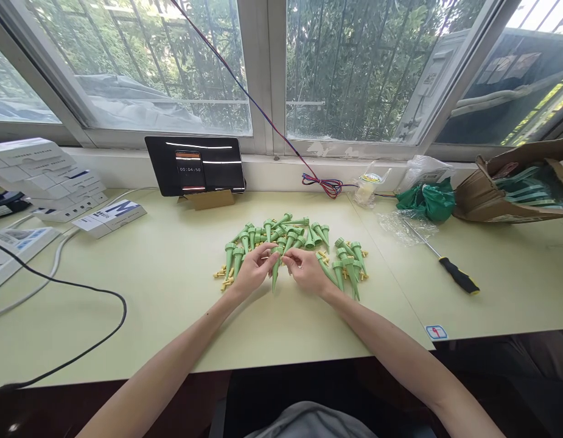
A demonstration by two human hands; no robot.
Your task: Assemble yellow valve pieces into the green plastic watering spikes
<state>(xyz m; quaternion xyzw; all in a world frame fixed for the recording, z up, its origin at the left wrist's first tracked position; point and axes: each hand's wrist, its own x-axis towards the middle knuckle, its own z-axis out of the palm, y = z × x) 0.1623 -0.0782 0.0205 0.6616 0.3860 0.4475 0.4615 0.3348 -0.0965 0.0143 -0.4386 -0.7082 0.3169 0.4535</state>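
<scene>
My left hand grips a green plastic watering spike, its narrow tip pointing down toward the table. Close beside its capped end, my right hand is closed in a pinch; what lies between those fingertips is too small to make out. Behind both hands spreads a heap of similar green cone-shaped spikes with ribbed caps. More green spikes lie to the right of my right hand. Small yellow plastic pieces are scattered at the left edge of the heap, and others at the right.
A tablet leans on a cardboard stand at the back. White boxes and cables occupy the left side. A screwdriver, a green bag and an open carton are on the right.
</scene>
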